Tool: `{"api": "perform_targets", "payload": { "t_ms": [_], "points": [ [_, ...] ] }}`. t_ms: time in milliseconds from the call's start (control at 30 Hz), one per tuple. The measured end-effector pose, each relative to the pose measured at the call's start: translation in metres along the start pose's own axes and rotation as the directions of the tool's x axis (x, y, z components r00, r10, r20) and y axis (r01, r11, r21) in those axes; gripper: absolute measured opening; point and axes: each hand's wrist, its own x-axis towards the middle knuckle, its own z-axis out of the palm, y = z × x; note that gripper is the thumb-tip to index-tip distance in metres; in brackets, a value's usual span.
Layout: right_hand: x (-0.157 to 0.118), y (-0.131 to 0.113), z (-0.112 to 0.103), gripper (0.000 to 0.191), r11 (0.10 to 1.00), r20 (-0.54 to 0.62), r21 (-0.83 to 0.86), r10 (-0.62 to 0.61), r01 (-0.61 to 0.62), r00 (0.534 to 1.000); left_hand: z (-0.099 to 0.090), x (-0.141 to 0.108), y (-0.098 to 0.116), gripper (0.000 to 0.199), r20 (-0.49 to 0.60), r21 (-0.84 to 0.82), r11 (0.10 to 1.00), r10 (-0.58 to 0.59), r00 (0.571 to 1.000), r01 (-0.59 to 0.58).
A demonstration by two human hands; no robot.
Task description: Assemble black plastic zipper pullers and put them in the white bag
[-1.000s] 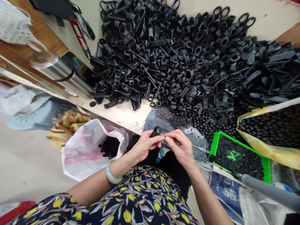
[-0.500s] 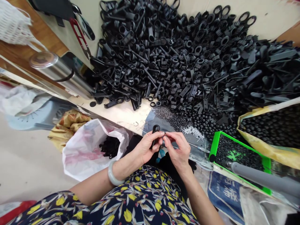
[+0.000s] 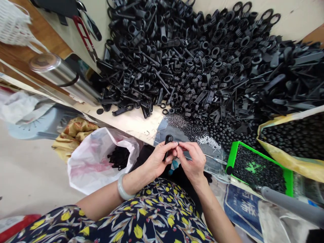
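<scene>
Left hand [image 3: 159,158] clamped on a black plastic pull [image 3: 168,139], right hand [image 3: 193,160] pinched closed against it — both near the heap of black plastic parts [image 3: 189,67].

A pale tabletop [image 3: 131,125] runs from 9 o'clock toward 2 o'clock, with a wooden surface [image 3: 43,40] beyond it at 10 o'clock. A stainless steel flask [image 3: 64,79] stands out at 10 o'clock, a white woven basket [image 3: 14,25] just past it. At 8 o'clock, a beige floor [image 3: 30,175] lies beside a white plastic bag [image 3: 88,172] and a mustard floral cloth [image 3: 73,133]. A blue printed sack [image 3: 240,209] shows at 5 o'clock.
</scene>
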Motion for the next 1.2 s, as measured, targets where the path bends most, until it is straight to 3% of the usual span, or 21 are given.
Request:
{"api": "perform_targets", "payload": {
  "t_ms": [100, 200, 300, 400, 600, 900, 1200],
  "points": [
    [0.0, -0.001, -0.001, 0.018, 0.998, 0.02, 0.061, 0.022, -0.024, 1.0, 0.001, 0.0, 0.001, 0.036, -0.038, 0.004, 1.0, 0.008, 0.999, -0.008],
    [0.004, -0.002, -0.006, 0.014, 0.96, 0.081, 0.22, 0.158, -0.172, 0.984, 0.0, -0.002, 0.002, 0.034, -0.037, 0.071, 0.997, 0.044, 0.998, -0.041],
    [0.009, 0.0, -0.012, 0.014, 0.884, 0.22, 0.347, 0.25, -0.315, 0.943, -0.002, -0.004, 0.002, 0.032, -0.038, 0.16, 0.984, 0.09, 0.995, -0.083],
    [0.013, 0.001, -0.017, 0.013, 0.841, 0.317, 0.378, 0.276, -0.387, 0.908, -0.005, -0.005, 0.0, 0.031, -0.028, 0.219, 0.969, 0.127, 0.992, -0.117],
    [0.01, 0.001, -0.019, 0.018, 0.74, 0.377, 0.427, 0.378, -0.521, 0.846, -0.008, -0.006, -0.003, 0.031, -0.035, 0.261, 0.955, 0.157, 0.987, -0.143],
    [0.001, 0.005, -0.017, 0.019, 0.625, 0.417, 0.501, 0.432, -0.599, 0.8, -0.009, -0.007, -0.004, 0.029, -0.006, 0.344, 0.923, 0.189, 0.982, -0.175],
    [-0.002, 0.002, -0.016, 0.02, 0.635, 0.329, 0.529, 0.458, -0.563, 0.826, -0.011, -0.009, -0.004, 0.033, 0.03, 0.339, 0.927, 0.162, 0.986, -0.162]
  ]
}}
